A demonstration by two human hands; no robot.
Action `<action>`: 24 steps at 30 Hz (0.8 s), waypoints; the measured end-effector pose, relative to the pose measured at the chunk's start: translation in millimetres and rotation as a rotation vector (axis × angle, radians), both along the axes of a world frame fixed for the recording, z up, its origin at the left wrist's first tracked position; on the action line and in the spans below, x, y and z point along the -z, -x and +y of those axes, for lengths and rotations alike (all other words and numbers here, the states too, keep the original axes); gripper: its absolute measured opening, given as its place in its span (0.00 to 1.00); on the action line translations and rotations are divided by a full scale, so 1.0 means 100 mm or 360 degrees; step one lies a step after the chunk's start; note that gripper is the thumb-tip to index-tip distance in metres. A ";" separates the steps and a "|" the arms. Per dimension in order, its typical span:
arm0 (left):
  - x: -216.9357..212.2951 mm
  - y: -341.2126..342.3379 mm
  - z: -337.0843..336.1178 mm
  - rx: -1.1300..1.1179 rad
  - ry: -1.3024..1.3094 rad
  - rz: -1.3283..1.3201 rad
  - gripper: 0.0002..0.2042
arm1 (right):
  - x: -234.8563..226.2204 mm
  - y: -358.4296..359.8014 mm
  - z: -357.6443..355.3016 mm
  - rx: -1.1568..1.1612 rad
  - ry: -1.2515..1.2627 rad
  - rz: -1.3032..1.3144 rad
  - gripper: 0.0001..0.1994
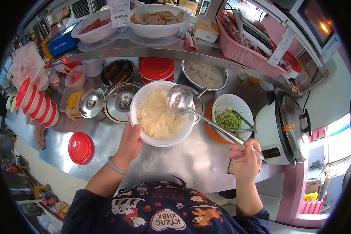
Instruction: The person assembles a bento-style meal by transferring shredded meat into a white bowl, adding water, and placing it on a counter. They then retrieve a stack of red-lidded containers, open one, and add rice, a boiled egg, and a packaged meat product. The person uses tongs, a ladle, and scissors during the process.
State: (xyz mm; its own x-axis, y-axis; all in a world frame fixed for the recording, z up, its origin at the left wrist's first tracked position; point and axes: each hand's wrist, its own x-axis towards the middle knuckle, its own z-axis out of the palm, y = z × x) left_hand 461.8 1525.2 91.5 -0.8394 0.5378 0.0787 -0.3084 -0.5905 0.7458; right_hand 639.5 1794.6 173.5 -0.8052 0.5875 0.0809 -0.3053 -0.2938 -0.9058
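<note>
**Ladle over a bowl of rice at a crowded food counter**

A person's left hand (pixel 129 143) gripped the near rim of a white bowl (pixel 162 113) filled with rice, thumb hooked over the edge and fingers closed beneath it, holding the bowl just above the steel counter (pixel 191 156). The right hand (pixel 245 158) was wrapped tight round the end of a long metal ladle (pixel 180 99), whose cup hung tilted over the far right side of the rice. Whether the cup held anything could not be told. The work appeared to be at the topping stage; the next move would call for a steady tilt of the ladle, kept inside the rim.

Just right of the ladle's handle stood a white bowl of shredded greens (pixel 232 117) on an orange plate, and beyond the right hand a white rice cooker (pixel 282 128). Left of the held bowl sat two lidded steel pots (pixel 109 102) and a loose red lid (pixel 80 148). Farther off were a steel bowl of white food (pixel 204 74), stacked red-lidded tubs (pixel 156 69), a raised shelf with white basins (pixel 158 19) and a pink basket (pixel 245 48).
</note>
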 end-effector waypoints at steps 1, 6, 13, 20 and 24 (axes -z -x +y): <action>0.00 0.00 0.01 0.0007 -0.0004 -0.0007 0.34 | 0.00 0.02 0.04 -0.0048 0.0235 -0.0030 0.05; -0.04 0.03 0.07 -0.0020 0.0006 -0.0012 0.35 | 0.01 0.16 0.22 -0.0221 0.1064 -0.0203 0.07; -0.10 0.06 0.00 -0.0131 0.0111 0.0016 0.37 | 0.24 0.37 0.85 0.0076 0.1121 -0.0126 0.07; 0.02 -0.07 -0.38 -0.0258 0.0328 0.0042 0.36 | 0.93 1.57 1.74 0.0413 0.0641 -0.0187 0.10; 0.08 -0.19 -0.56 -0.0326 0.0428 -0.0006 0.35 | 1.21 2.14 1.67 0.0261 0.0450 -0.0242 0.13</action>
